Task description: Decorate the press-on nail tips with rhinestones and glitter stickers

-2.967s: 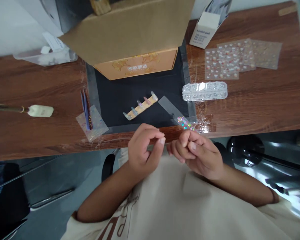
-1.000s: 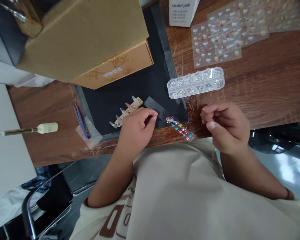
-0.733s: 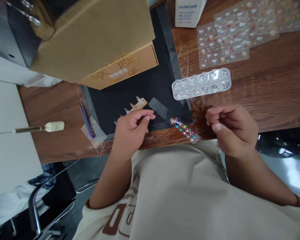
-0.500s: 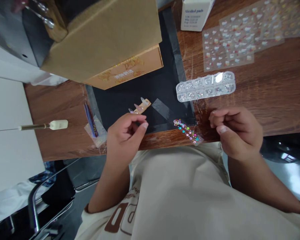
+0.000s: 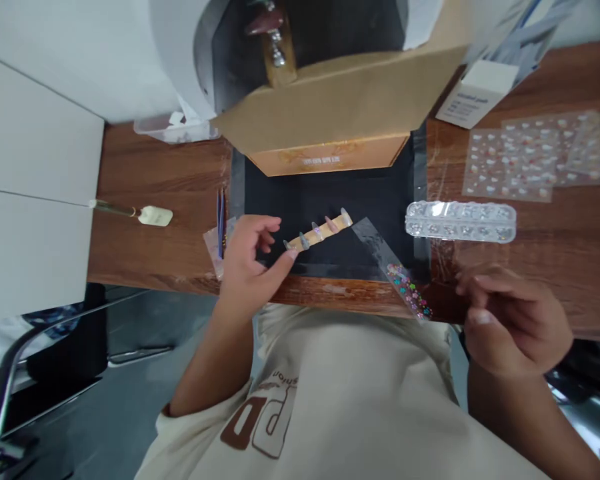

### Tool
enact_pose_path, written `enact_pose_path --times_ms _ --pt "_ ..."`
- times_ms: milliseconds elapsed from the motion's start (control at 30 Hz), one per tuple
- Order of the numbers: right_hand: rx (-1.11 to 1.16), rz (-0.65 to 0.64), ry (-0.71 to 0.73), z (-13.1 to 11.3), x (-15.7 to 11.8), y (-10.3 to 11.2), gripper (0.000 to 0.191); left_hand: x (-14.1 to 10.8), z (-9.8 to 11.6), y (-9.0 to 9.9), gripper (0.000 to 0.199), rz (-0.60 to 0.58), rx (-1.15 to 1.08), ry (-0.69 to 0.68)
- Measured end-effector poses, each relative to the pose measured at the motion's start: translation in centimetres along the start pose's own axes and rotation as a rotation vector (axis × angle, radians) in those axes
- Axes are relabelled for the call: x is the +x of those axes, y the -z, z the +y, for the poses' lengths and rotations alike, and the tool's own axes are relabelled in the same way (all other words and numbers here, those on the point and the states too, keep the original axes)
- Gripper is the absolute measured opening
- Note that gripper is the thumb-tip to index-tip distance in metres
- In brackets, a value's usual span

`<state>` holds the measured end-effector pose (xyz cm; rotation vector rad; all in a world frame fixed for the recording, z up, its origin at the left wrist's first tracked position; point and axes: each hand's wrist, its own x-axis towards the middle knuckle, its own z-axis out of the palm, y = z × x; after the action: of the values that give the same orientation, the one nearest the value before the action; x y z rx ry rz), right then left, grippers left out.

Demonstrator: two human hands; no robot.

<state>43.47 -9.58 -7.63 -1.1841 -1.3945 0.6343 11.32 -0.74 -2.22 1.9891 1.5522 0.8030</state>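
My left hand (image 5: 254,263) is over the left part of the black mat (image 5: 300,200), thumb and fingers apart, with the thumb tip at the near end of a wooden strip (image 5: 323,231). Several pointed press-on nails stand on that strip. A clear sleeve (image 5: 380,250) with colourful flower gems (image 5: 410,291) lies slantwise from the mat over the table's front edge. My right hand (image 5: 515,320) is at the right front edge, fingers curled and blurred; whether anything is between them cannot be made out. Just beyond it lies a clear compartment case of gems (image 5: 460,221).
An orange box (image 5: 330,157) stands at the back of the mat. Sticker sheets (image 5: 510,163) and an alcohol pads box (image 5: 477,93) are at the right. Tweezers (image 5: 221,223) and a small bottle (image 5: 155,216) lie left.
The view has swung left, shifting the table things rightward. My left thumb and fingers have spread apart, uncovering more of the wooden strip. My right hand stays curled.
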Motion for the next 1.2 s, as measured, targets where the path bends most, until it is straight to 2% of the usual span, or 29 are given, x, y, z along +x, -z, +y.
enact_pose_path --times_ms 133,200,367,533,700,967,1200 --pt "-0.143 -0.105 0.245 -1.6 2.7 -1.1 0.063 0.7 -0.3 -1.1 0.042 -0.120 0.044 -0.136" --pt "-0.204 -0.189 0.317 -2.6 4.2 -2.1 0.065 1.3 -0.2 -1.6 0.039 -0.128 0.053 -0.183" --pt "-0.309 -0.377 0.384 -4.2 7.3 -5.3 0.047 2.3 0.1 -2.0 0.020 -0.130 0.058 -0.236" --pt "-0.388 -0.492 0.411 -4.0 9.5 -7.3 0.034 2.5 -0.2 -1.8 0.019 -0.180 0.044 -0.254" --pt "-0.384 -0.504 0.425 -3.2 10.4 -7.8 0.032 2.7 -0.3 -1.9 0.023 -0.273 0.061 -0.321" --pt "-0.340 -0.433 0.467 -2.2 10.3 -7.6 0.033 3.8 -0.3 -1.7 0.025 -0.257 0.210 -0.385" --pt "-0.333 -0.416 0.461 -2.0 10.5 -7.5 0.030 4.6 0.1 -1.5 0.024 -0.319 0.315 -0.387"
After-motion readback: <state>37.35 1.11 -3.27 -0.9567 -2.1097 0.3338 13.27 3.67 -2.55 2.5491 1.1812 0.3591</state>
